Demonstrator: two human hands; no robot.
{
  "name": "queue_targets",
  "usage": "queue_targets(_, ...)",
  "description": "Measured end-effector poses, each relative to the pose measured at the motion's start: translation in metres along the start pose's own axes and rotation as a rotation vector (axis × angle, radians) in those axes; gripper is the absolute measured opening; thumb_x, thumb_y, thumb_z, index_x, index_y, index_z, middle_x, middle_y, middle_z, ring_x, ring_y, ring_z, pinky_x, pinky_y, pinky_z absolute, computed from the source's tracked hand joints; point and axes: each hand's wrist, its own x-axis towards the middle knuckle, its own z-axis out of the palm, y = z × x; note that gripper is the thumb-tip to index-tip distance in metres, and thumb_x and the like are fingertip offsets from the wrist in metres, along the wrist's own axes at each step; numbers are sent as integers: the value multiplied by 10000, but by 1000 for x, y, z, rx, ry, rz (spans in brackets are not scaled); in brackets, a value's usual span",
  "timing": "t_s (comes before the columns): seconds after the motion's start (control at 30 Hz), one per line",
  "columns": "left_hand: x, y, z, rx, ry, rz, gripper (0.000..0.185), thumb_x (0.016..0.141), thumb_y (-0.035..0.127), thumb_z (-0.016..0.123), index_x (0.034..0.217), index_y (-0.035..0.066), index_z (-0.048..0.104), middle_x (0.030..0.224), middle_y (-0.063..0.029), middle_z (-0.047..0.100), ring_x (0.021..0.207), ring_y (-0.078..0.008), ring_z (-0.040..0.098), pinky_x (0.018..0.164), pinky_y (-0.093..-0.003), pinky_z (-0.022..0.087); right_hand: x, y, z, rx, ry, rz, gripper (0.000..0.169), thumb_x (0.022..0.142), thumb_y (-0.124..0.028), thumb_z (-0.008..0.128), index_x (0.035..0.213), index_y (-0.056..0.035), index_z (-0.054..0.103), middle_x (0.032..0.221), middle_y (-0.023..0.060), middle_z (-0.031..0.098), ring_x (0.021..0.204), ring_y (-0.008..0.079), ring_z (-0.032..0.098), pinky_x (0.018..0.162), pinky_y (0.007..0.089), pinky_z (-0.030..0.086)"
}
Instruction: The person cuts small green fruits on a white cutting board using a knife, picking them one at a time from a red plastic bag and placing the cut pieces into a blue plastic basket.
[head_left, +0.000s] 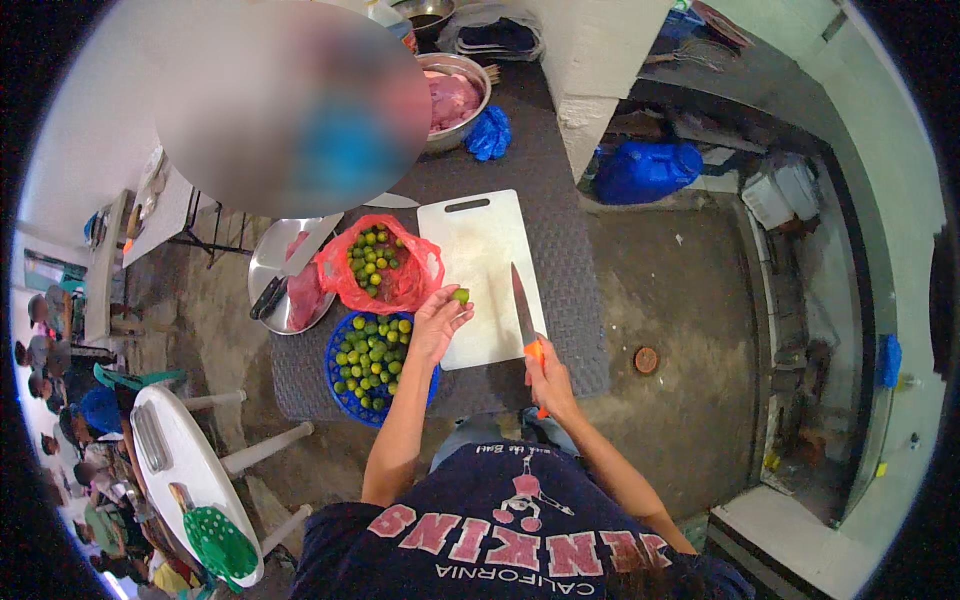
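Observation:
My left hand holds a small green citrus fruit at its fingertips, over the left side of a white cutting board. In my right hand is a kitchen knife with an orange handle, its blade pointing away from me above the board's right edge. Left of the board stands an open red plastic bag with green and yellowish citrus fruits inside. Nearer to me, a blue plastic basket holds many more of these fruits, partly behind my left forearm.
A steel tray with raw meat and a black-handled knife lies at left. Farther back are a metal bowl of meat and a crumpled blue plastic bag. A blurred person stands across the table. A blue jug is at right.

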Motion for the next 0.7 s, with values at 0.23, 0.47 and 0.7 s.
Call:
queue_targets(0.23,30,-44,-10,498,286,-111,190,796,74,628,939,-24,549,940,-118,596,788,-173,601,686,-296,528,4,12,6,-282,22,-82,475,895,-290,412,1312,-93,299,761,231,597,689,401,584,647,489,449)
queue_targets(0.47,27,-64,0,1210,331,442,224,712,-6,633,933,0,600,883,-137,569,771,-215,583,623,-298,492,7,-1,10,-493,-92,-24,506,891,-265,414,1345,-121,240,741,258,595,694,438,575,655,519,441)
queue_targets(0.7,18,-67,-2,1613,305,467,237,692,-7,568,916,39,634,913,-150,582,840,-313,565,764,-384,457,9,-4,14,-507,-130,-101,528,876,-251,441,1351,-123,247,732,255,597,684,440,576,644,517,442)
